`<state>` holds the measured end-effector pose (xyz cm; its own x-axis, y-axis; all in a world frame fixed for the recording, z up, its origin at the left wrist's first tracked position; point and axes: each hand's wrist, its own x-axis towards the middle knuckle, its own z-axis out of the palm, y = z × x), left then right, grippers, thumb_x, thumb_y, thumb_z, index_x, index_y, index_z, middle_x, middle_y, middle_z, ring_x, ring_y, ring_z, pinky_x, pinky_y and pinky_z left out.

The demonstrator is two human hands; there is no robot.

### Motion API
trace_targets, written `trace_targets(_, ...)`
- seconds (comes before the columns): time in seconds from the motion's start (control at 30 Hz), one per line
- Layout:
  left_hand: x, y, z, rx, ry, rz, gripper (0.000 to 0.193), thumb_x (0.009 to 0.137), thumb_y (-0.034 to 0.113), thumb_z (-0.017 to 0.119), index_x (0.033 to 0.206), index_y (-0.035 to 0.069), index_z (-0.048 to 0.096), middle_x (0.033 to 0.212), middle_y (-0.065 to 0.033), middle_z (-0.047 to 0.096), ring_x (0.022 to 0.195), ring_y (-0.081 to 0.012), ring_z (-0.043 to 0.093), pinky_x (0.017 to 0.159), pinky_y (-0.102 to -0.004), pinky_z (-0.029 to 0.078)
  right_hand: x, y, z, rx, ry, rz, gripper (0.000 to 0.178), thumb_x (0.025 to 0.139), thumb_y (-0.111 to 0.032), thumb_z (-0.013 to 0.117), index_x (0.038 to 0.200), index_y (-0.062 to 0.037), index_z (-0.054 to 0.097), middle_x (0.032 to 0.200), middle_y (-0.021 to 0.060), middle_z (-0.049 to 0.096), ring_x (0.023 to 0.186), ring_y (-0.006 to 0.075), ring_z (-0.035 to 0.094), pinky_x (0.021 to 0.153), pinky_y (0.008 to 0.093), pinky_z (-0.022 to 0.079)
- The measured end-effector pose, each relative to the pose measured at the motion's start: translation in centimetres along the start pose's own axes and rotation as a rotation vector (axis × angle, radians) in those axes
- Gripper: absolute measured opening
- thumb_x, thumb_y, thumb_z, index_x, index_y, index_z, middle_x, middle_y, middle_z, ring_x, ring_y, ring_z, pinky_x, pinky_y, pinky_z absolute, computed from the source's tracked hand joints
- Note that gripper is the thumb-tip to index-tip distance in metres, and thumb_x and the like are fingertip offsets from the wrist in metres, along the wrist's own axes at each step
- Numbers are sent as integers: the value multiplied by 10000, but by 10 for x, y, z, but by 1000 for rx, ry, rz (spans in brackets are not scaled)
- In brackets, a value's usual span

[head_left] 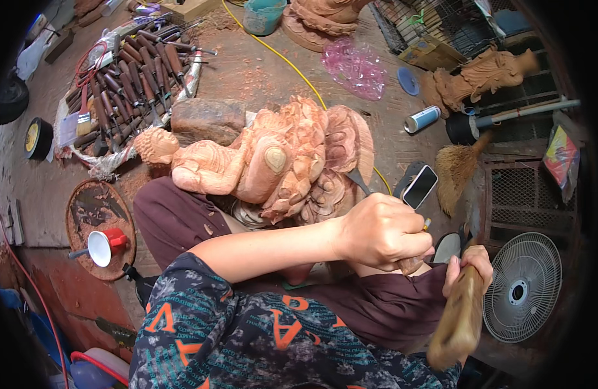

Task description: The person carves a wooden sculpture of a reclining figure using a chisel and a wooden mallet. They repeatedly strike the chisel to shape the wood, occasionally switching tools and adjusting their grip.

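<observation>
A carved wooden seated figure (211,167) lies on its side across my lap, its curly-haired head to the left and its petalled base to the right. My left hand (383,233) is closed round the handle of a chisel (359,182). The chisel's dark blade reaches up to the petal carving at the base; whether the edge touches the wood I cannot tell. Below and to the right, my right hand (471,264) grips a wooden mallet (456,321). The mallet's head is slightly blurred and sits apart from the butt of the chisel handle.
Many wooden-handled carving tools (140,74) lie on a cloth at upper left. A wooden block (208,121) sits behind the figure. On the right are a phone (420,187), a broom (456,175) and a fan (523,285). A red-and-white cup (107,246) rests on a round tray (85,194).
</observation>
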<state>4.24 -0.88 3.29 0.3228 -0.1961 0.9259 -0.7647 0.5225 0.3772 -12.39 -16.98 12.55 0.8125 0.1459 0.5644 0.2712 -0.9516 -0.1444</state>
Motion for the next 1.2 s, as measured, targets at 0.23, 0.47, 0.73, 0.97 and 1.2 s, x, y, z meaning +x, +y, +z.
trace_targets(0.23,0,-2,2,-28,47,16,330,728,195,737,589,109,449,547,3,335,422,-161,407,381,-299,312,6,-1,4,137,69,-30,328,712,59,608,967,-31,423,656,74,446,519,179,411,508,329,368)
trace_targets(0.47,-5,-1,3,32,-18,-22,159,663,195,593,651,110,459,578,-4,404,497,-167,507,442,-306,418,9,-2,6,78,-3,-17,345,713,28,639,976,-44,429,675,86,471,539,197,424,507,345,368)
trace_targets(0.73,-3,-5,8,54,61,-4,291,766,223,699,610,110,481,554,12,358,456,-133,437,401,-288,314,10,2,9,158,145,-31,304,704,22,650,931,-22,453,642,101,475,532,228,472,476,353,362)
trace_targets(0.97,-4,-5,11,116,91,-8,258,747,204,714,629,110,504,562,26,355,460,-119,419,406,-265,300,18,2,19,269,187,-76,257,726,73,548,906,-45,406,615,43,409,493,161,365,467,305,333)
trace_targets(1.2,2,-1,11,236,202,24,231,716,187,727,647,107,522,548,33,366,441,-105,385,395,-255,263,3,9,19,65,-77,222,282,680,47,666,884,-24,485,635,59,471,529,169,446,492,313,360)
